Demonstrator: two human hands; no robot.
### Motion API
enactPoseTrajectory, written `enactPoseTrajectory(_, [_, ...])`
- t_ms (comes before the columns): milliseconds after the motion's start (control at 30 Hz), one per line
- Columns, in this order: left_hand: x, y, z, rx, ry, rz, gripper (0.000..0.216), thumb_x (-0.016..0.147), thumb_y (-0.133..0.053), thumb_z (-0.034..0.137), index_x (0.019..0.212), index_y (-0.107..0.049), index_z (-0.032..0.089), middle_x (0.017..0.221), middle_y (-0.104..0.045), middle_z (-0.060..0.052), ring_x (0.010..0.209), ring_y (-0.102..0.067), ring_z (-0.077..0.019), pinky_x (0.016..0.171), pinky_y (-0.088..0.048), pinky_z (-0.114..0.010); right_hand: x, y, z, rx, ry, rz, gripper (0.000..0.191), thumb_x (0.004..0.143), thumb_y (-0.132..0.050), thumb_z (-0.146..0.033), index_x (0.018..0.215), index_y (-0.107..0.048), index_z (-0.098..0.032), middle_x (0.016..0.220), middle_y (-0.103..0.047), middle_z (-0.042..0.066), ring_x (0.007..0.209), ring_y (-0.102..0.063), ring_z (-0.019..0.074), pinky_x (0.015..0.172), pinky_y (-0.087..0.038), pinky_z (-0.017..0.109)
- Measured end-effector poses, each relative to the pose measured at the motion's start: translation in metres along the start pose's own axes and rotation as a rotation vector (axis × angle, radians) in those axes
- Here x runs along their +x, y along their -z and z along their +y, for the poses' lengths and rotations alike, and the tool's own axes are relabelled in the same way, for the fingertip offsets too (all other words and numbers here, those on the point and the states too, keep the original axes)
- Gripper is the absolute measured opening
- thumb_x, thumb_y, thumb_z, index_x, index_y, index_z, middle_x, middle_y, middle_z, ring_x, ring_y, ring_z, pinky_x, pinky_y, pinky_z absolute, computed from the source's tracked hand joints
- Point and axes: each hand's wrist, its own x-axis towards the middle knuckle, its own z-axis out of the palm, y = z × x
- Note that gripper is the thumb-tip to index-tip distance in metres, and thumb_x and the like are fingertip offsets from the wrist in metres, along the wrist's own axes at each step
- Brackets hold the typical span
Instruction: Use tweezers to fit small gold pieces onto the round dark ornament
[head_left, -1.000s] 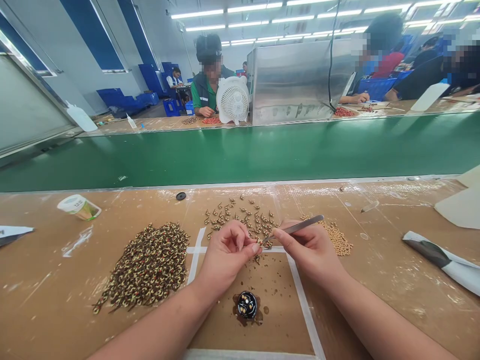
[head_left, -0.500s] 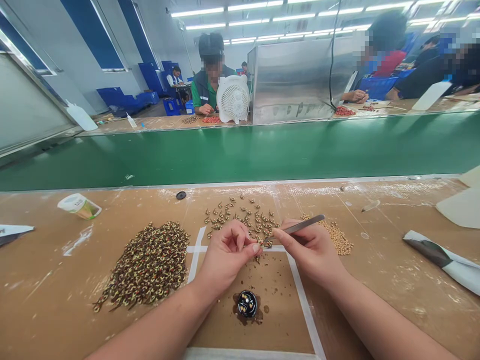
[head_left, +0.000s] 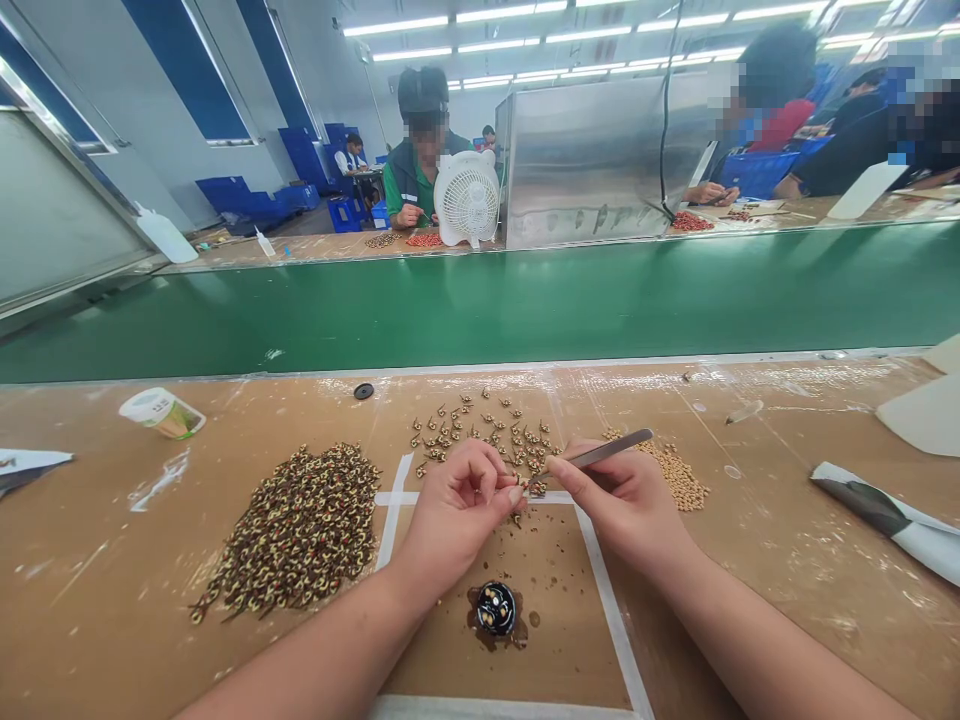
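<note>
My left hand [head_left: 465, 500] pinches a small dark-and-cream curled piece [head_left: 520, 487] between thumb and forefinger. In my right hand [head_left: 619, 490] are metal tweezers [head_left: 611, 450], their tips at the piece in the left fingertips. Just beyond my hands lie several similar curled pieces [head_left: 487, 425], spread apart. A large heap of such pieces [head_left: 296, 530] is on the left. Small tan beads [head_left: 679, 475] lie partly hidden behind my right hand. Below my hands sits a small black dish [head_left: 495, 608] with a few tan beads in dark, shiny liquid.
Left of my hands lies a tipped cup [head_left: 161, 412], and a black cap [head_left: 363, 391] is farther back. White tape [head_left: 611, 600] marks the brown table. Past a green belt [head_left: 450, 310] stand a white fan [head_left: 466, 200], a metal box [head_left: 585, 170] and people at work.
Hardly anything differs. Both hands keep their positions, with the tweezer tips still at the piece. The whole view has shifted very slightly.
</note>
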Motion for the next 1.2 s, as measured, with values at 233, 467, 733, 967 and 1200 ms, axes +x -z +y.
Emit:
enactPoseTrajectory(233, [0.001,-0.002,0.001,-0.005,0.050,0.023,0.042,0.087,-0.084,0.031,0.069,-0.049,0.017,0.116,-0.056,-0.006,0.091,-0.068,-0.0152,0.078,-0.071,-0.035,0.000,0.000,0.002,-0.031,0.004,0.002,0.042,0.098,-0.066,-0.042,0.063,-0.060,-0.020,0.060,-0.051,-0.002,0.059,-0.045,0.0127,0.057,-0.034,0.029])
enactPoseTrajectory(467, [0.001,-0.002,0.002,-0.001,0.069,0.032,0.039,0.086,-0.084,0.027,0.069,-0.050,0.017,0.117,-0.058,-0.007,0.096,-0.072,-0.0190,0.075,-0.070,-0.034,0.000,0.000,0.003,-0.046,-0.010,-0.005,0.045,0.099,-0.064,-0.043,0.062,-0.055,-0.020,0.060,-0.047,-0.002,0.058,-0.042,0.0126,0.056,-0.032,0.030])
enactPoseTrajectory(733, [0.000,-0.001,0.000,0.028,0.116,0.025,0.031,0.084,-0.083,0.024,0.076,-0.054,0.019,0.128,-0.065,-0.009,0.109,-0.075,-0.0248,0.078,-0.069,-0.034,0.000,0.000,0.001,-0.044,0.021,0.032,0.044,0.099,-0.066,-0.041,0.061,-0.059,-0.020,0.060,-0.054,-0.001,0.058,-0.047,0.0134,0.057,-0.038,0.030])
enactPoseTrajectory(967, [0.001,-0.004,0.007,-0.013,0.112,0.065,0.022,0.087,-0.082,0.024,0.090,-0.061,0.020,0.137,-0.061,-0.011,0.122,-0.070,-0.0283,0.074,-0.070,-0.032,0.005,0.015,0.016,-0.062,-0.084,0.120,0.045,0.093,-0.070,-0.052,0.064,-0.067,-0.019,0.059,-0.054,0.000,0.057,-0.048,0.0143,0.055,-0.039,0.029])
enactPoseTrajectory(1200, [0.001,-0.002,0.007,-0.016,0.114,0.077,0.019,0.090,-0.079,0.030,0.096,-0.063,0.021,0.129,-0.060,-0.010,0.113,-0.067,-0.0245,0.066,-0.069,-0.028,0.022,0.041,0.036,-0.275,-0.323,0.134,0.054,0.084,-0.068,-0.066,0.070,-0.077,-0.015,0.051,-0.035,-0.004,0.049,-0.028,0.0115,0.049,-0.021,0.028])
